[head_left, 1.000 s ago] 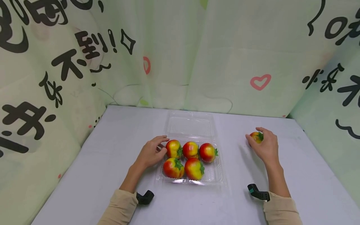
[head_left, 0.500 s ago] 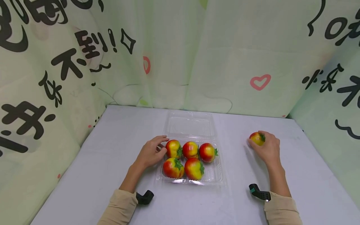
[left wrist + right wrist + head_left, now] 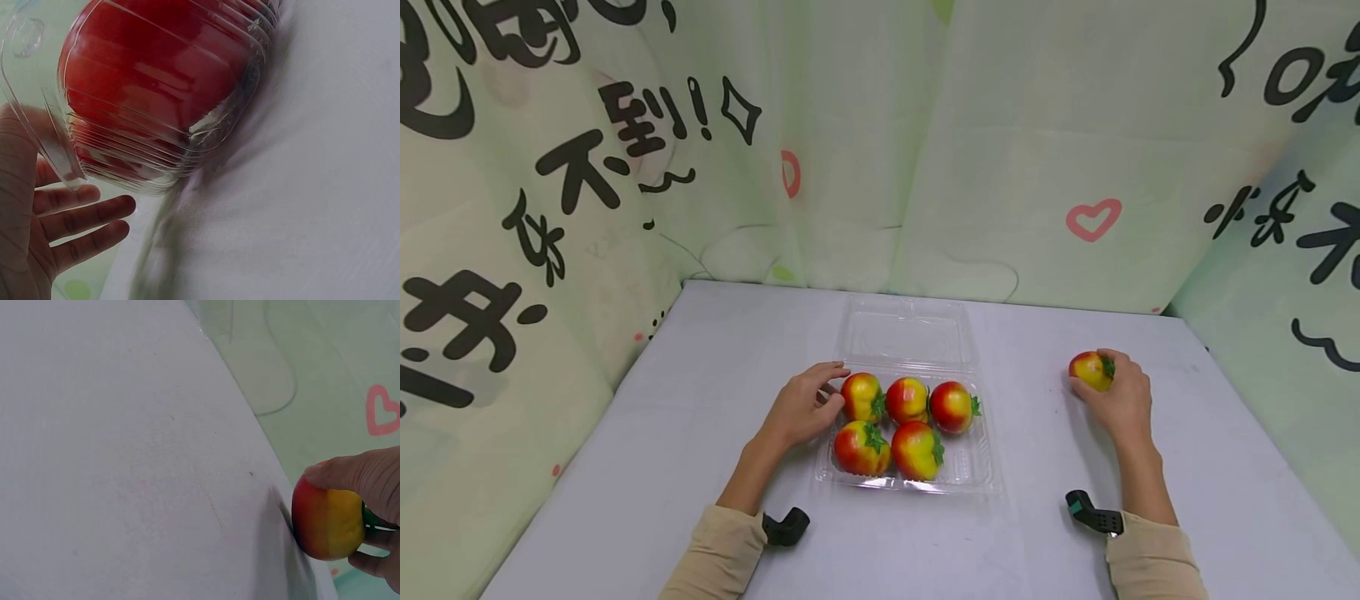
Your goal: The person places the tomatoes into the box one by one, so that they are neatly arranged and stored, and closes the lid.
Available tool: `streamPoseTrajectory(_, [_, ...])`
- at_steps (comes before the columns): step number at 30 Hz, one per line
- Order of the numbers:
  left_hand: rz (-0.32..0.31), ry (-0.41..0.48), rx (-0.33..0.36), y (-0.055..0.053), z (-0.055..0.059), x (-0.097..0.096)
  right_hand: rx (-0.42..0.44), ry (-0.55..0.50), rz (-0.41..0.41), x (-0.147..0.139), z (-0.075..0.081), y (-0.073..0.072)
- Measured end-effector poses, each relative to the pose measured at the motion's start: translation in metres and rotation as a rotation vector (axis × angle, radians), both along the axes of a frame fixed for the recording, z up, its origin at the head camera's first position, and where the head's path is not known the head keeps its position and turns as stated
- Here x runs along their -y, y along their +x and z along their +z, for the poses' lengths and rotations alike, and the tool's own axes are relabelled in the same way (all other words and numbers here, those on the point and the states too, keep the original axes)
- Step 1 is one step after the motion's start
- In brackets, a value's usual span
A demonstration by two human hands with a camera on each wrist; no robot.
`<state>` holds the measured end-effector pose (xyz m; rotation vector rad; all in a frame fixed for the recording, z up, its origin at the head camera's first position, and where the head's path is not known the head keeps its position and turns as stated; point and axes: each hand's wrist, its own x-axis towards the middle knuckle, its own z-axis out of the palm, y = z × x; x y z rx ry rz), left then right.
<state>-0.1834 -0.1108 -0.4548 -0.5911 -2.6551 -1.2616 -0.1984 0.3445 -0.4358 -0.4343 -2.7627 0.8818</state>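
My right hand [image 3: 1122, 402] grips a red-and-yellow fruit [image 3: 1090, 370] with a green leafy top, on the right of the table. In the right wrist view, the thumb lies on one side of this fruit [image 3: 328, 515] and fingertips on the other. Whether it touches the table is unclear. At the left edge of a clear plastic clamshell box [image 3: 970, 477], my left hand [image 3: 805, 408] rests with its fingers loosely extended. Several similar fruits [image 3: 917, 450] sit inside in two rows. From the left wrist, one fruit [image 3: 150, 69] shows through the box wall.
The box's transparent lid [image 3: 908, 333] lies folded back behind it. A white cloth covers the table [image 3: 737, 333]. Printed pale green curtains [image 3: 985, 167] stand around its back and sides. Black wrist devices [image 3: 786, 527] are worn near both cuffs.
My right hand has moved slightly right with the fruit, and more of the fruit's red side shows between the fingers. My left hand and the box have stayed put.
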Motion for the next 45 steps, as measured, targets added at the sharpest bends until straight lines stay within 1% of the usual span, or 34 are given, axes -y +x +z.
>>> streamPoseTrajectory(6, [0.000,0.007,0.005,0.002,-0.002,0.000,0.004,0.003,-0.023,0.001,-0.001,0.002])
streamPoseTrajectory(10, [-0.001,0.009,0.008,0.002,-0.003,0.000,-0.009,-0.002,-0.015,0.003,0.001,0.003])
streamPoseTrajectory(16, [0.000,0.013,0.007,0.002,-0.003,0.000,-0.029,-0.022,0.008,0.009,0.008,0.004])
streamPoseTrajectory(27, [0.001,0.005,0.003,0.001,-0.002,0.000,-0.079,-0.019,0.029,0.020,0.019,0.008])
streamPoseTrajectory(39, [-0.013,0.024,-0.015,0.000,-0.003,0.001,-0.093,-0.028,0.030,0.029,0.028,0.011])
streamPoseTrajectory(45, [-0.015,0.026,-0.014,0.000,-0.001,0.001,-0.104,-0.031,0.035,0.031,0.031,0.011])
